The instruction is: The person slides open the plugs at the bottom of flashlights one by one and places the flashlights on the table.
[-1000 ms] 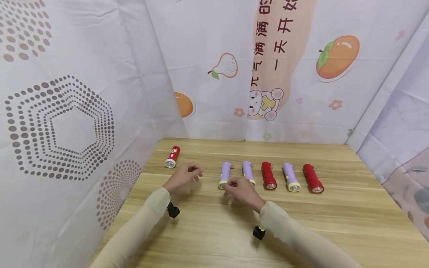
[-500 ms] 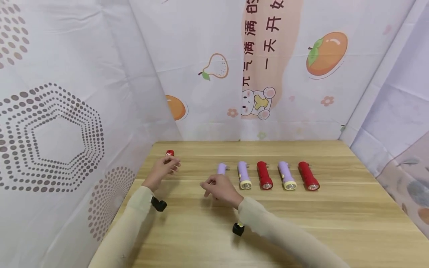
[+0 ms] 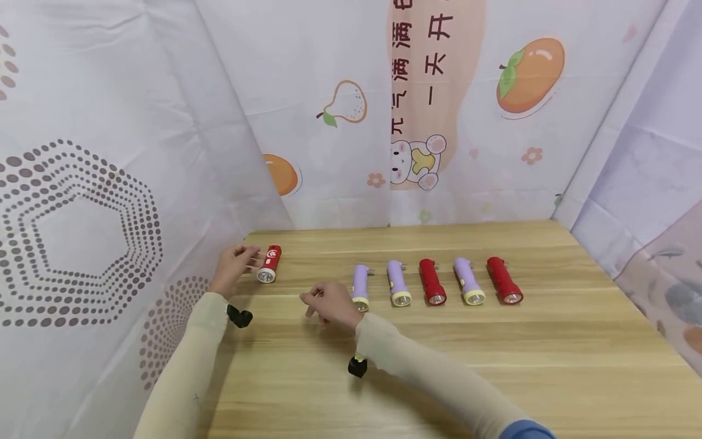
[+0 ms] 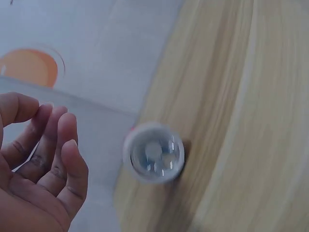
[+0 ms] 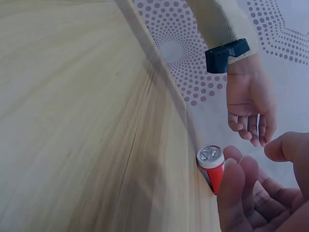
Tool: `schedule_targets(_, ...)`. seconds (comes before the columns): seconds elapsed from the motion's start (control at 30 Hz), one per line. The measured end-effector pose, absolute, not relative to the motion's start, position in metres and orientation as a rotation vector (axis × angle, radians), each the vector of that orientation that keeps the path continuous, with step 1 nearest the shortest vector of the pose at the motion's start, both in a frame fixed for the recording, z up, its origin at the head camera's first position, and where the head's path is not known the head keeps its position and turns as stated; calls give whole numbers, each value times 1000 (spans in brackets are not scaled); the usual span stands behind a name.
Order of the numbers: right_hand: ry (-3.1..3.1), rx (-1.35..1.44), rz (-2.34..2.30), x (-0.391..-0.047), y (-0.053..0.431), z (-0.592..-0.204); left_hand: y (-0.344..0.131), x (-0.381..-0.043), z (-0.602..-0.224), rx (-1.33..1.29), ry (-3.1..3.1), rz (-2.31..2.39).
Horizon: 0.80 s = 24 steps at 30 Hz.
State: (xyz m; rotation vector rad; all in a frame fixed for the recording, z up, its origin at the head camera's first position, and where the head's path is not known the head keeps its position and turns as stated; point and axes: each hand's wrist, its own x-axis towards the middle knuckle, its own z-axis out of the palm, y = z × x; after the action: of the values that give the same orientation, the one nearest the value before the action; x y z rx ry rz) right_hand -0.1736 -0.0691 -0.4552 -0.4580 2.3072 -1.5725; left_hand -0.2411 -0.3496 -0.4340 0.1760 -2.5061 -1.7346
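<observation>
In the head view a red flashlight with a white head lies at the table's far left. My left hand is just left of it, fingers loosely curved and holding nothing. The left wrist view has the white lens end apart from the bent fingers. My right hand hovers in front of the leftmost purple flashlight, its fingers loosely bent and holding nothing. Rightward in the same row lie a purple flashlight, a red one, another purple one and another red one.
The wooden table runs back to a printed white curtain. On the left, a dotted curtain borders the table edge. A black wrist camera is strapped under the right sleeve, and another sits on the left wrist.
My left hand has moved left, passing across the white-headed red flashlight to its far side. My right hand has shifted left along the row. The flashlights lie as before; the head view has turned slightly.
</observation>
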Motion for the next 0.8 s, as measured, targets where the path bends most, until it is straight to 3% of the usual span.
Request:
schedule_targets(0.47, 2211, -252, -1680, -199, -107, -473, -381, -273, -468, 553, -2483, -1683)
schedule_targets(0.8, 2261, -120, -1669, -215, -127, -487, -379, -282, -476, 606, -2530, -1648)
